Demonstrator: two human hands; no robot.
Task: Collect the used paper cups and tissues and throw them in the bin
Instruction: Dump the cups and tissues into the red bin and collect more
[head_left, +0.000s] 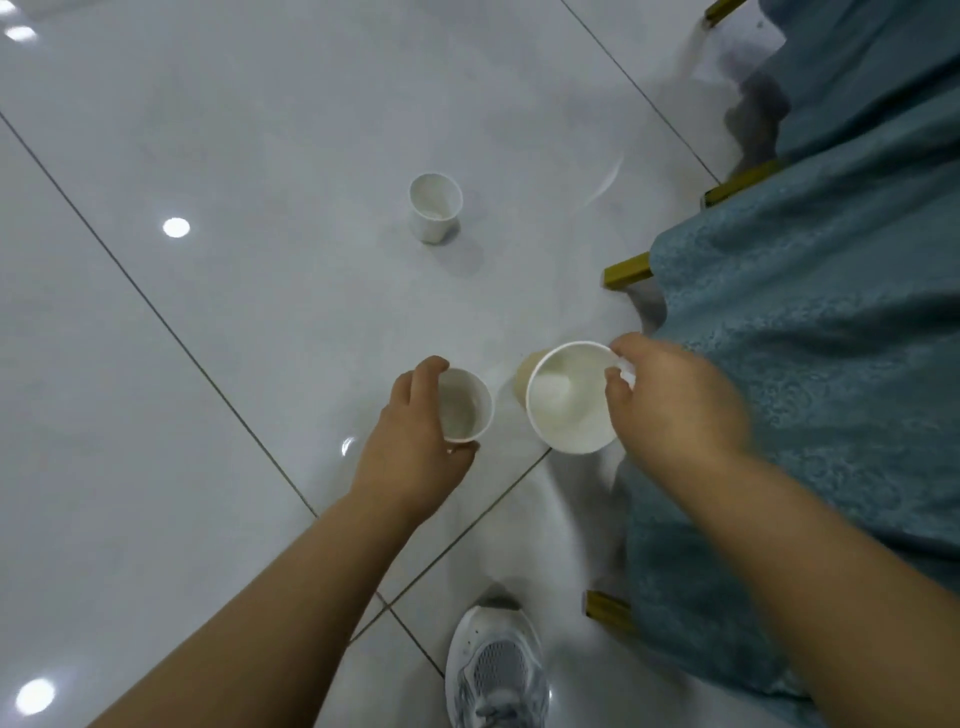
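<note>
1. Left hand: wrapped around a small paper cup, fingers curled on its side. Whether the cup is lifted or resting on the floor cannot be told.
2. Right hand: pinching the rim of a larger paper cup, thumb and fingers at its right edge. This cup appears raised off the floor, with a tan patch, possibly its shadow or another item, just behind it.
3. Outstanding item: a third cup stands upright on the floor, well apart from both hands and untouched.
4. Tissues: none identifiable in this view.
5. Bin: not in view.
6. Surroundings: chairs under blue covers to the right; a grey shoe below.
7. Assessment: collection is under way. Two cups in hand, one to gather, disposal not yet begun.
</note>
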